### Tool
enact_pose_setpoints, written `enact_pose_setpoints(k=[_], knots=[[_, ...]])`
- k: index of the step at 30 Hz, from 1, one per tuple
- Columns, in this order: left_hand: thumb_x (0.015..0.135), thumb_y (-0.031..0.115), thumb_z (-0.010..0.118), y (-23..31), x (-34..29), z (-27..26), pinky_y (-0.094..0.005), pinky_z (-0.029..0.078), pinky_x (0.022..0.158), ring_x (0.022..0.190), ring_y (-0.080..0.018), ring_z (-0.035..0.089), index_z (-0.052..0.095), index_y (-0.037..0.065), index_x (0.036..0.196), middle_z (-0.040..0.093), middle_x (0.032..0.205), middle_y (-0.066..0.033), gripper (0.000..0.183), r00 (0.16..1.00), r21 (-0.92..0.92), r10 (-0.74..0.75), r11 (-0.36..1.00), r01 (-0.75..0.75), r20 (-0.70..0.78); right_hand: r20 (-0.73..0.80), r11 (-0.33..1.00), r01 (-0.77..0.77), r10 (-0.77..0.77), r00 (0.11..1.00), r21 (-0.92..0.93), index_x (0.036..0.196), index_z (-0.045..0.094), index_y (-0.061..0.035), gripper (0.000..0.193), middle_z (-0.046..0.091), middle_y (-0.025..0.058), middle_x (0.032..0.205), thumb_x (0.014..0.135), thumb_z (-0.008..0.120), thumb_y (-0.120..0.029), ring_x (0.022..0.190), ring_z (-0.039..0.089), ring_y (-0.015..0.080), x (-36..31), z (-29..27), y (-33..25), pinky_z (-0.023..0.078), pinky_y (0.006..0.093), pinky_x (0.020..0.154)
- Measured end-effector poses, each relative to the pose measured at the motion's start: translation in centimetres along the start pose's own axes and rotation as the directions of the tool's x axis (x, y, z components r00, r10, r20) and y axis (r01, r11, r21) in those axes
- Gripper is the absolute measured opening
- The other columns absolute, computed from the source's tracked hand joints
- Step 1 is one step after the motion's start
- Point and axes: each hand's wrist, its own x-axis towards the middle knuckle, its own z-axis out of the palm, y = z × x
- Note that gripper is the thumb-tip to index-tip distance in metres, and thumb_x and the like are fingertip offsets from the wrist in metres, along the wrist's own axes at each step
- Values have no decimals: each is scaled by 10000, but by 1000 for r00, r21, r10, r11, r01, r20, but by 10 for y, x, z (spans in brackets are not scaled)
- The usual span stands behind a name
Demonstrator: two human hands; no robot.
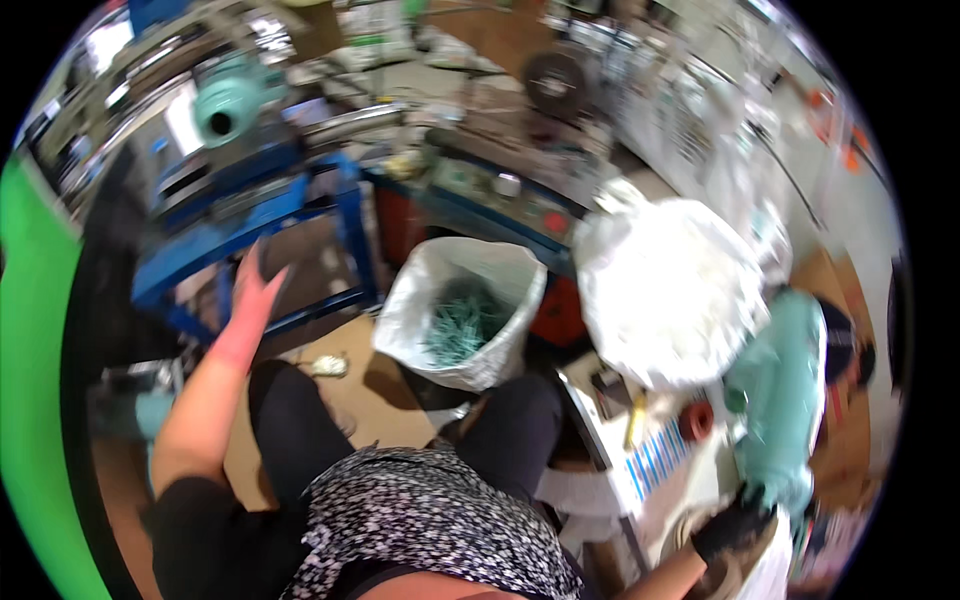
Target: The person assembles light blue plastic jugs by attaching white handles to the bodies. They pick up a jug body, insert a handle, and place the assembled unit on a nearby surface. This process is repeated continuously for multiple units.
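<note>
My bare left hand (258,285) reaches forward beside a blue metal frame (335,215), its fingers apart and nothing seen in it; motion blurs the fingertips. On my right, my right hand (735,528) wears a dark glove. Its fingers close on the near end of a long, glossy light-green hollow-looking piece (785,390). What the fingers do beneath that end is hidden. A rounded light-green part (235,100) with a dark hole sits on the blue machine at the far left. Between my knees and the bench stands a white woven sack (400,320) holding green stringy scraps (462,325).
A large white sack (670,290) stands right of centre. Below it are a roll of brown tape (696,420) and a yellow-handled tool (636,420) on a white surface. Ahead is a machine panel with a red button (555,221). Cardboard (330,410) lies under my legs.
</note>
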Motion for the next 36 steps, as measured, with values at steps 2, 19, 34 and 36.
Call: enact_pose_setpoints(k=[2, 19, 34, 36], knots=[[771, 283, 714, 9, 66, -18, -451, 314, 1085, 1301, -407, 367, 395, 66, 1392, 409, 1382, -244, 731, 940, 269, 299, 931, -248, -167, -275, 996, -89, 93, 957, 27, 1216, 420, 61, 322, 419, 273, 1327, 954, 488, -113, 1097, 551, 370, 22, 47, -5, 529, 462, 894], [774, 122, 682, 52, 70, -156, -455, 379, 1029, 1191, -403, 459, 403, 111, 1396, 450, 1319, -247, 681, 824, 883, 567, 395, -252, -18, 245, 176, 391, -536, 808, -904, 1357, 483, -188, 612, 408, 203, 1375, 812, 675, -390, 1244, 380, 467, 28, 104, 46, 328, 555, 1013], [824, 3, 625, 130, -67, -76, -383, 356, 1068, 1224, -269, 451, 381, 46, 1388, 437, 1382, -134, 616, 978, -200, 6, 979, -49, -207, -58, 80, -79, 236, 970, -994, 1455, 339, -242, 917, 294, 164, 1504, 700, 607, -687, 1317, 365, 419, 243, 97, 77, 345, 490, 1053], [817, 3, 624, 130, -64, -57, -383, 362, 1054, 1210, -270, 457, 390, 34, 1379, 445, 1372, -135, 610, 993, -330, 12, 942, -51, -119, -214, 182, -264, 256, 943, -947, 1458, 324, -150, 948, 344, 282, 1438, 729, 567, -704, 1297, 393, 438, 249, 70, 107, 349, 499, 1045]])
